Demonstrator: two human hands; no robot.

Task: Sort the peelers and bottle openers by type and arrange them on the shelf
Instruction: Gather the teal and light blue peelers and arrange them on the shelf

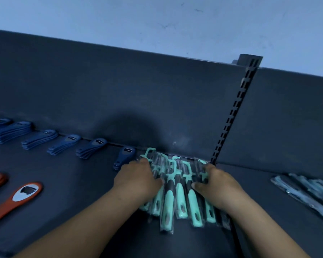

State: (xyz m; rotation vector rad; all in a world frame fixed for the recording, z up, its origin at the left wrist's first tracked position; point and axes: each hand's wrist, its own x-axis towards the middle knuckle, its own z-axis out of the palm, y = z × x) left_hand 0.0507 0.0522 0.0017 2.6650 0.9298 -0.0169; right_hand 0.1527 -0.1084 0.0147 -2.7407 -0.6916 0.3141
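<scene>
Fingers of your left hand [138, 175] and right hand [218, 185] curled round a bunch of teal peelers [179, 194] between them, blue bottle openers [91, 148] stacked beyond your left fingers

The peelers [179, 194] had mint-green handles with dark grey grips, under glossy clear wrapping. The stacked openers [90, 148] along the back were a deep blue, and the front openers [17, 200] were orange-red with silver metal faces. The shelf [73, 183] and its back panel [119, 94] were a dark slate blue, the wall [157, 19] above a pale blue-grey. The post [233, 110] bore a regular ladder of dark slots. The blurred packs [306, 190] at the right seemed pale grey-blue.
</scene>
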